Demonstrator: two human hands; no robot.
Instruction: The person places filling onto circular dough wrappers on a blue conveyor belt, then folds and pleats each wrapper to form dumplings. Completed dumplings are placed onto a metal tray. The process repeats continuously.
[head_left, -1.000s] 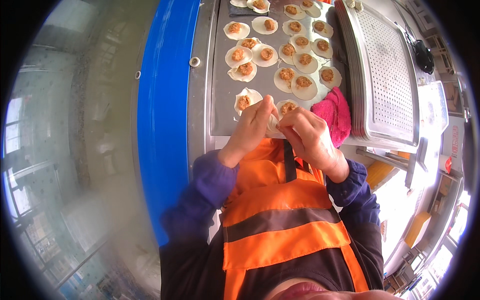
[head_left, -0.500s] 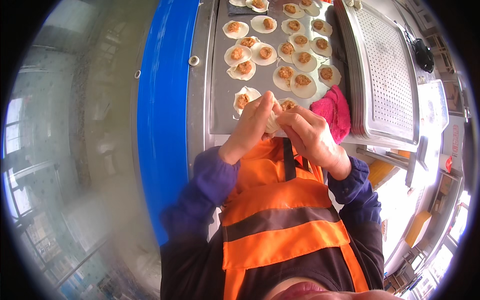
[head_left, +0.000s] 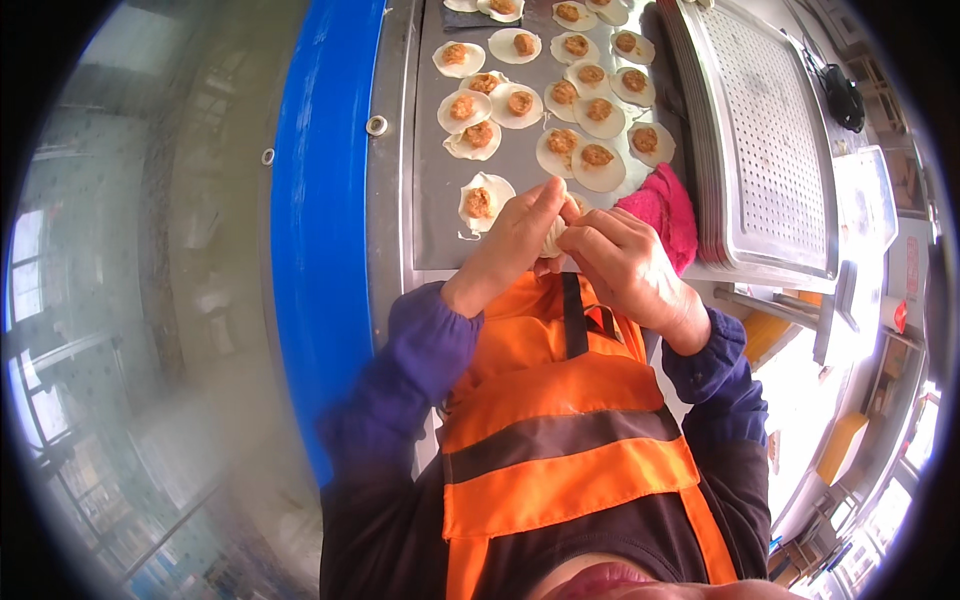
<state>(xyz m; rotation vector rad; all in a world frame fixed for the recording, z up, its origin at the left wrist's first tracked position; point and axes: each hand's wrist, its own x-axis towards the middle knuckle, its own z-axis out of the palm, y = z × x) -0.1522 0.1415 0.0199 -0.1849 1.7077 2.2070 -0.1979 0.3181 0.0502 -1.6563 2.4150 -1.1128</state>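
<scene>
Head view: soft, pleated white dough pouch (head_left: 552, 240) in the snug, closed grip of left hand (head_left: 518, 236) and right hand (head_left: 632, 266).

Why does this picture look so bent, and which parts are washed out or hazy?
In the head view, the fisheye lens bows the blue panel; in that same view, glare whites out patches near the perforated metal tray, haze softens the far left, and the dough between the left hand and right hand is partly hidden.
</scene>
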